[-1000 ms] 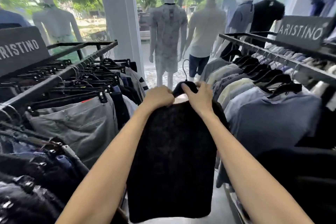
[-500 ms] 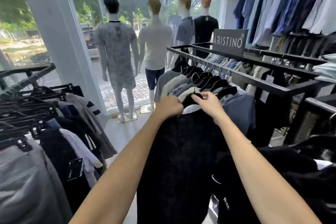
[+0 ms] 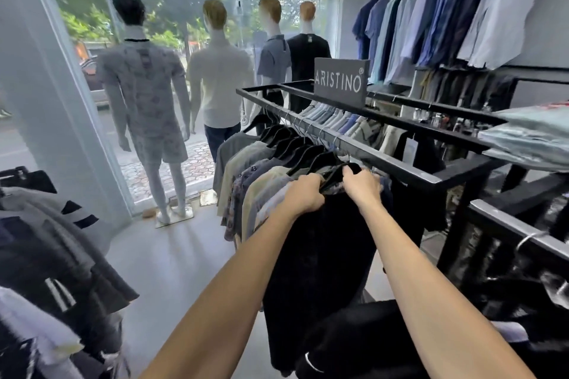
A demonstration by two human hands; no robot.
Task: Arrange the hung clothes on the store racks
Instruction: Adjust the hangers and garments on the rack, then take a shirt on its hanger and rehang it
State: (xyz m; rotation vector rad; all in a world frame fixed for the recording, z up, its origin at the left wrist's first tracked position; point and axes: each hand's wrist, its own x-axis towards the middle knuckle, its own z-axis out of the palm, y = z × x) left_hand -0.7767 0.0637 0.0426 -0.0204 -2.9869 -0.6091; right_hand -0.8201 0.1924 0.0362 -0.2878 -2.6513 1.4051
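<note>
Nearest the camera, 2 bare forearms reach forward, with a black shirt hanging between them. The left hand is curled round the left shoulder of the black hanger. The right hand grips the hanger's top near the hook, fingers curled over it. Holding it at both ends likely keeps the garment level and square while the hook is lined up.

The shirt sits at the near end of the row of hung shirts, just under the black rack rail. Whether the hook is already over the rail cannot be told, as the hand hides it. Placed here, it would extend the row with all hangers facing one way.

Beyond stands a grey brand sign on the rack. Wall shirts hang to the right, and 4 mannequins face the window.
</note>
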